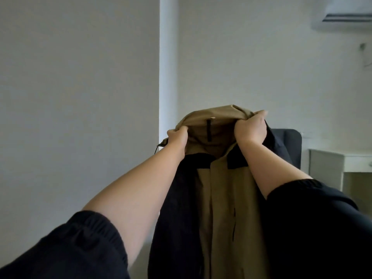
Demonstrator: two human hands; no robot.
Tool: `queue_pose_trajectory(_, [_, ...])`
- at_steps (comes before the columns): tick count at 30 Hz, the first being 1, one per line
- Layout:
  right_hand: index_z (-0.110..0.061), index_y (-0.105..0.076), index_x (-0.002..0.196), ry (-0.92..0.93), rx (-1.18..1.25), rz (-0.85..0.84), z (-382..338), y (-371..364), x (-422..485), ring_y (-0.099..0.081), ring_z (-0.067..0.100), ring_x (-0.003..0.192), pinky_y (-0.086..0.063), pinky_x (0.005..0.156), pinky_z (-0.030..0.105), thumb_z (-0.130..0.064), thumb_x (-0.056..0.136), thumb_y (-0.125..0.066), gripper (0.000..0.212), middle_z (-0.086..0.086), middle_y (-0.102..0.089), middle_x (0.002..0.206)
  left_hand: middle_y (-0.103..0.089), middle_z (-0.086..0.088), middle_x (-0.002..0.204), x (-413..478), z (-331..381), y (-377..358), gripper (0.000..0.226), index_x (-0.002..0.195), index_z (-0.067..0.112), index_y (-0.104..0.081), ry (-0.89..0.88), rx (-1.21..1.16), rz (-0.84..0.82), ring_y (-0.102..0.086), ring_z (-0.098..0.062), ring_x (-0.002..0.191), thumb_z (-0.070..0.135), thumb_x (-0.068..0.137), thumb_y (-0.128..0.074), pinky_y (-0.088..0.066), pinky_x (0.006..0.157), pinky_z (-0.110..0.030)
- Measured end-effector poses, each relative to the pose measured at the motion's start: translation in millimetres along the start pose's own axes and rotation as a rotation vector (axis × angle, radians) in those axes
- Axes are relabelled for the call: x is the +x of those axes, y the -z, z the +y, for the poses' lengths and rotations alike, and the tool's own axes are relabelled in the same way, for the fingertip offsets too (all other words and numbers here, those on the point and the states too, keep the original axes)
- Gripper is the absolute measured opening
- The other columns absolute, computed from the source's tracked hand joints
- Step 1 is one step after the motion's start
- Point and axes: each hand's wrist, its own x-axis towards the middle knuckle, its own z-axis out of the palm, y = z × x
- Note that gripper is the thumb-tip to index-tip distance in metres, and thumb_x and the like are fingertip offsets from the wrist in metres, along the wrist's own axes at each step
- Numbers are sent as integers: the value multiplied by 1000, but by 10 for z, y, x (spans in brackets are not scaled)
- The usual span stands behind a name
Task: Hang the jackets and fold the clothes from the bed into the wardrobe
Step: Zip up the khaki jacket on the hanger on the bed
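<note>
Two hands up, both on one garment. My left hand [178, 137] grips the left edge of the hood, fingers curled over the tan fabric. My right hand [250, 127] grips the right edge of the hood, fingers curled tight, a fold of cloth bunched under them. Arms stretched forward and up; my dark sleeves [84, 242] are pushed back past the forearms.

Jacket [219, 198]: tan front panel with closed placket, dark navy or black shoulders and sleeves. It hangs straight down from my two grips, held in the air in front of me, hood mouth spread open between the hands. A dark hanging loop shows inside the hood at the neck. A dark cord end dangles just left of my left hand. The lower hem runs out of frame.

Surroundings: plain white wall [80, 77] to the left, with a brighter vertical strip beside it. Behind the jacket at right, a dark upholstered headboard or chair back [291, 146]; cannot tell which. White desk or shelf unit [340, 160] at far right. Air conditioner [346, 15] mounted high in the upper right corner. Bed and wardrobe not in view.
</note>
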Motion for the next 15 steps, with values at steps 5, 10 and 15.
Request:
queue_pose_trajectory(5, [-5, -51, 110, -99, -365, -311, 1191, -237, 58, -57, 32, 88, -43, 68, 33, -21, 84, -52, 31, 13, -61, 105, -61, -13, 117, 346, -1159, 3, 53, 131, 13, -47, 220, 123, -13, -61, -31, 103, 37, 85, -59, -53, 91, -42])
queue_pose_trajectory(10, [-3, -48, 121, -308, -332, -365, 2212, -679, -173, -56, 36, 106, -41, 79, 34, -23, 87, -52, 39, 17, -59, 117, -60, -12, 117, 569, -2070, -98, 49, 133, 15, -44, 459, 70, -46, -61, -29, 103, 31, 89, -57, -53, 84, -41])
queue_pose_trajectory(15, [-13, -19, 148, -290, -289, -516, 2883, -1040, -488, -54, 33, 113, -39, 85, 32, -21, 92, -53, 66, 15, -54, 131, -44, -6, 141, 740, -2824, 109, 76, 152, 28, -6, 256, 596, -166, -43, -28, 128, 19, 91, -51, -34, 94, -26])
